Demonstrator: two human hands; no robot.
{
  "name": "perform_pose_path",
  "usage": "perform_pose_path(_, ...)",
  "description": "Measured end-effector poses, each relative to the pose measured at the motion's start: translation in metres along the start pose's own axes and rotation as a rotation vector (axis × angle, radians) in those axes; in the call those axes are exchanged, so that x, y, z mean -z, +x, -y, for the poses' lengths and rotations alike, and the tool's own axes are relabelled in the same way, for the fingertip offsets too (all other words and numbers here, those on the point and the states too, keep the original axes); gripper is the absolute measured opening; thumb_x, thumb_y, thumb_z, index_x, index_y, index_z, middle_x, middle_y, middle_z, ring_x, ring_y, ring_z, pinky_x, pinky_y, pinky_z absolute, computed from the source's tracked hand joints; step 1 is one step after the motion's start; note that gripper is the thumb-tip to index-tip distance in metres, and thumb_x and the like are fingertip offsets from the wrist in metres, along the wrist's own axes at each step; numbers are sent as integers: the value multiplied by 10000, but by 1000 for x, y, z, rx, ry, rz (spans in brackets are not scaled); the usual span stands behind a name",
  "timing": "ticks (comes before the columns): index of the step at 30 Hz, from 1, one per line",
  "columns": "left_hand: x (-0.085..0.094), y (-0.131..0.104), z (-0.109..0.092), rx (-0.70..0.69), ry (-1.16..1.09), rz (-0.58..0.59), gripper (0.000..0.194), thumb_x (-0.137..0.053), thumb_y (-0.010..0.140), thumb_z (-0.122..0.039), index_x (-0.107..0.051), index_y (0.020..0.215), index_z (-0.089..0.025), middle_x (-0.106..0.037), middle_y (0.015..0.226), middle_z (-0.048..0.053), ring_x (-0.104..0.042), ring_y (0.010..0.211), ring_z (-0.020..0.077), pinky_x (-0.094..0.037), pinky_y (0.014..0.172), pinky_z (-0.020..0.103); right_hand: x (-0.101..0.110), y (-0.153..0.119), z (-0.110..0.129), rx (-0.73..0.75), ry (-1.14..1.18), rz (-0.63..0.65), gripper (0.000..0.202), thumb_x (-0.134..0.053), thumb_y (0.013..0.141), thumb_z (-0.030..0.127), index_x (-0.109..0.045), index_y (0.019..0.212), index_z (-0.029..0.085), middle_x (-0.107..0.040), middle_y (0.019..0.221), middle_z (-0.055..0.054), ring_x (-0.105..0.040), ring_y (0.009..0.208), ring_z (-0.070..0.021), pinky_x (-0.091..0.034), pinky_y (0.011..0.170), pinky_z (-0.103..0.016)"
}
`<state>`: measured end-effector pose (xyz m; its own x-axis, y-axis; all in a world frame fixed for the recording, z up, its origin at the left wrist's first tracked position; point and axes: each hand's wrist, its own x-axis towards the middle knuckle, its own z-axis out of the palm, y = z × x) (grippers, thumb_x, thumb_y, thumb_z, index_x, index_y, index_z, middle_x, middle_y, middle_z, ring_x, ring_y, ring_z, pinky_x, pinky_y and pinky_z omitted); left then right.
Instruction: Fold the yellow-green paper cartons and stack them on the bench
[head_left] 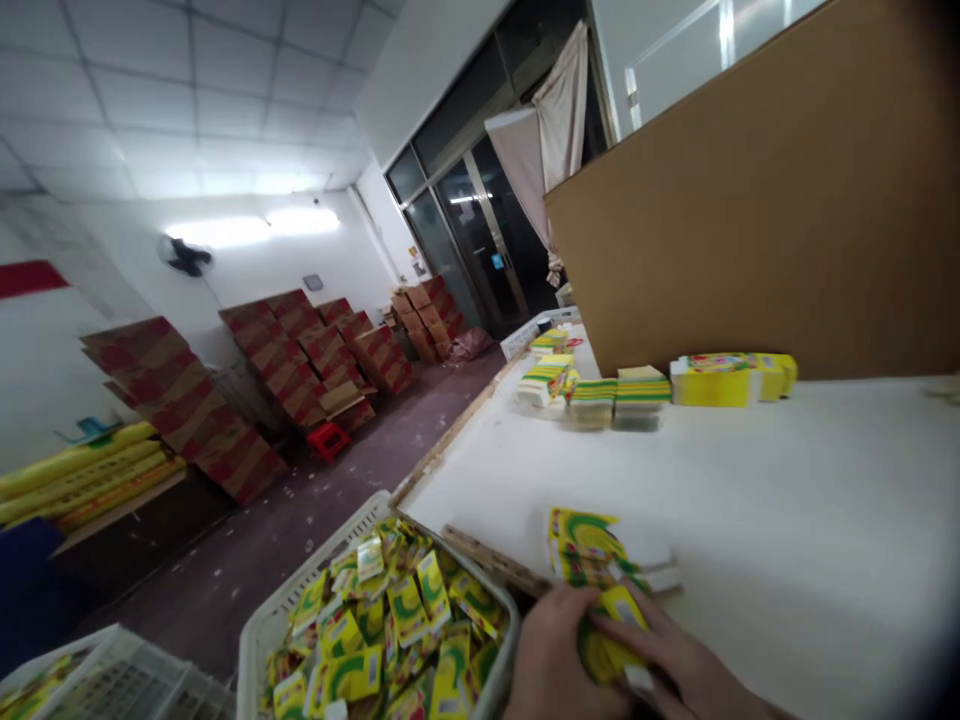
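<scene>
Head view showed both hands low at the bottom edge, closed together on one small yellow-and-green carton (pixel 611 640) — the left hand (pixel 551 660) cupped it from the near side, and the right hand (pixel 679 665) lay over it with fingers wrapped across its top. Printing on the carton was a green arc on yellow with a touch of red; no word or brand name could be read, since the picture was too blurred. The held carton sat just above the near edge of the white table (pixel 787 520), right beside a flat carton blank (pixel 589 545) of the same print that lay on the tabletop. Left of the hands stood a white plastic crate (pixel 300 600) heaped with matching cartons — their lettering equally unreadable. Farther back on the table lay stacks of flat blanks (pixel 600 395) and a yellow box (pixel 731 380) against a brown cardboard sheet (pixel 750 200).
</scene>
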<state>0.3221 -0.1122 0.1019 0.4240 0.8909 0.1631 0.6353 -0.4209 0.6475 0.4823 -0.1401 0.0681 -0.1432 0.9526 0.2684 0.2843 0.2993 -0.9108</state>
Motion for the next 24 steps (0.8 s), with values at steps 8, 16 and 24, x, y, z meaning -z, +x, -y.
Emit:
perform_pose_path(8,21,-4,-13,-48,-80,126,533,-668,556,-182,-569,1072,-270,-638,1009,11,-583,918,208,-452,821,302,12,-5,35,52,42,104,417,-484,680,35,-676,956,283,-577,1068,-61,-538,1023,-233,-407,929,-404)
perform_pose_path(16,13,0,-4,-16,7,124,596,-596,541,-110,-535,1120,-232,-606,1060,53,-560,967,236,-442,861,355,-4,-4,23,-17,10,74,506,-480,697,36,-592,1132,271,-463,1242,-78,-449,1153,-240,-329,1006,-412)
perform_pose_path(24,13,0,-7,-30,66,73,575,-598,585,-172,-483,1148,-203,-565,1147,60,-523,1050,208,-411,925,330,-13,-8,15,-34,113,-5,587,-402,805,106,-267,1361,236,-236,1443,-60,-162,1344,-195,-140,1103,-436)
